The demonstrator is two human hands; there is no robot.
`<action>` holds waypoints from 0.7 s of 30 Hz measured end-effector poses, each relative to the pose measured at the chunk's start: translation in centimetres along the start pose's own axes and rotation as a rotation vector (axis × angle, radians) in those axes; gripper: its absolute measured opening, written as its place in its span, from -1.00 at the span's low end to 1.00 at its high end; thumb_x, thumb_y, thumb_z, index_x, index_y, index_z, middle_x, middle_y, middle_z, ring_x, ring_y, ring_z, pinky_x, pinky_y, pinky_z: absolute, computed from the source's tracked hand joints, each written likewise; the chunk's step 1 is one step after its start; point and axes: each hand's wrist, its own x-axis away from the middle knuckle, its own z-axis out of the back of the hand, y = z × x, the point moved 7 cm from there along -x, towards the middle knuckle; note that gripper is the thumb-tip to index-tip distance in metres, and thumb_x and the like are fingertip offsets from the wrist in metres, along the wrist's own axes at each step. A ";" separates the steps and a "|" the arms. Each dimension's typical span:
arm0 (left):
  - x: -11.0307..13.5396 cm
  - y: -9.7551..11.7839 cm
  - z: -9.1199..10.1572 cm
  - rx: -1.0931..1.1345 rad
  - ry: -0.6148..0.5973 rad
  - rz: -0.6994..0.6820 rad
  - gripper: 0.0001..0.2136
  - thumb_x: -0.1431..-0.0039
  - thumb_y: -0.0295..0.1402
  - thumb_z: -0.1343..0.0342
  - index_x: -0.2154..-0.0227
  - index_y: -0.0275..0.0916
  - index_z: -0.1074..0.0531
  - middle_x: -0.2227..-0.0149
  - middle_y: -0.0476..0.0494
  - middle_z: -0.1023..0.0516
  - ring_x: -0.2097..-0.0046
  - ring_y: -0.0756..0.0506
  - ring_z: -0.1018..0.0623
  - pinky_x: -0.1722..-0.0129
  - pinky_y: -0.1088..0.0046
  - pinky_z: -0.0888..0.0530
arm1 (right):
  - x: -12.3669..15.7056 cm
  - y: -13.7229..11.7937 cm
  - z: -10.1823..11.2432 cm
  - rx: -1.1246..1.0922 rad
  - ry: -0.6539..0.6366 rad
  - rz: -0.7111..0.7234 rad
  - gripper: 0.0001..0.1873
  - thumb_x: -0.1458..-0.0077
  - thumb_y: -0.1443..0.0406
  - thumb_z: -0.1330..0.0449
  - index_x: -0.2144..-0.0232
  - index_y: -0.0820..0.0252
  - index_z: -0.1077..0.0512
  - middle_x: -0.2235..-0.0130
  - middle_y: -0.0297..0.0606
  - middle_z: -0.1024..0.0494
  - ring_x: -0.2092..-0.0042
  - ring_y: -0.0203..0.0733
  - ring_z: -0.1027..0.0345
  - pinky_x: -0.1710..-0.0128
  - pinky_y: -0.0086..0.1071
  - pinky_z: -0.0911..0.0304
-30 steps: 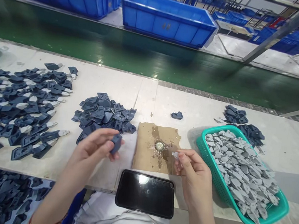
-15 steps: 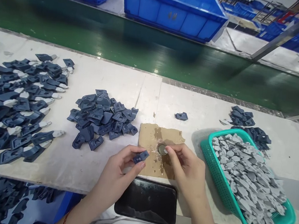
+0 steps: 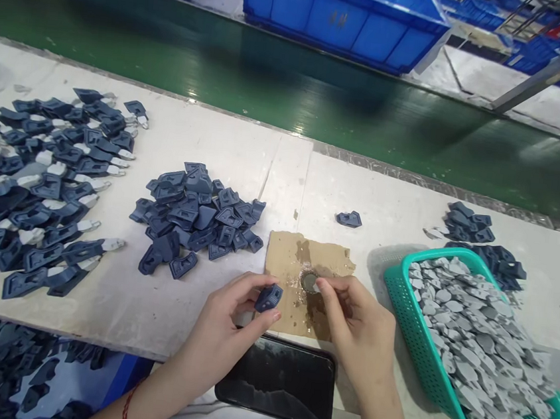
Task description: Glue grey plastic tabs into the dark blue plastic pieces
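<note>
White worktable (image 3: 396,195), navy parts (image 3: 203,218), green strip (image 3: 253,87), blue crates (image 3: 325,17) beyond

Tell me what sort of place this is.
Most likely a factory workshop: many alike dark blue parts are heaped on a long table, a green basket is full of grey pieces, and large blue crates stand in the background.

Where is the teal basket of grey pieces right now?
In the head view, the teal basket is at the right, beside the person's right hand, with dark blue parts by its far end.
</note>
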 end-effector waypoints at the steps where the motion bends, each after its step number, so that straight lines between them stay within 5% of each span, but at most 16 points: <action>1: -0.1 0.2 0.0 0.000 -0.001 -0.014 -0.76 -0.30 -0.27 -0.22 -0.01 -0.06 -0.55 0.01 -0.12 -0.58 0.05 -0.09 -0.59 0.05 0.46 -0.57 | 0.0 0.2 -0.1 -0.019 -0.004 -0.017 -0.75 -0.32 0.15 -0.19 0.36 0.11 -0.51 0.42 -0.32 -0.61 0.45 -0.21 -0.42 0.39 -0.39 -0.29; 8: -0.3 0.7 -0.2 -0.072 -0.001 -0.076 -0.88 -0.24 -0.33 -0.26 0.18 -0.16 -0.58 0.07 -0.15 -0.61 0.04 -0.13 -0.59 0.12 0.48 -0.57 | 0.1 1.3 0.4 -0.415 0.107 -0.259 -0.71 -0.20 0.09 -0.32 0.46 0.14 -0.51 0.53 -0.35 -0.52 0.49 -0.27 -0.35 0.48 -0.46 -0.25; 21: -0.1 0.8 -0.4 -0.134 -0.002 -0.116 -0.89 -0.22 -0.31 -0.30 0.22 -0.17 -0.59 0.18 -0.09 -0.58 0.21 -0.04 -0.59 0.28 0.55 -0.52 | 0.9 -0.9 -1.9 -0.578 -0.058 -0.219 -0.72 -0.20 0.15 -0.31 0.49 0.17 -0.50 0.58 -0.39 -0.42 0.53 -0.34 -0.24 0.52 -0.50 -0.16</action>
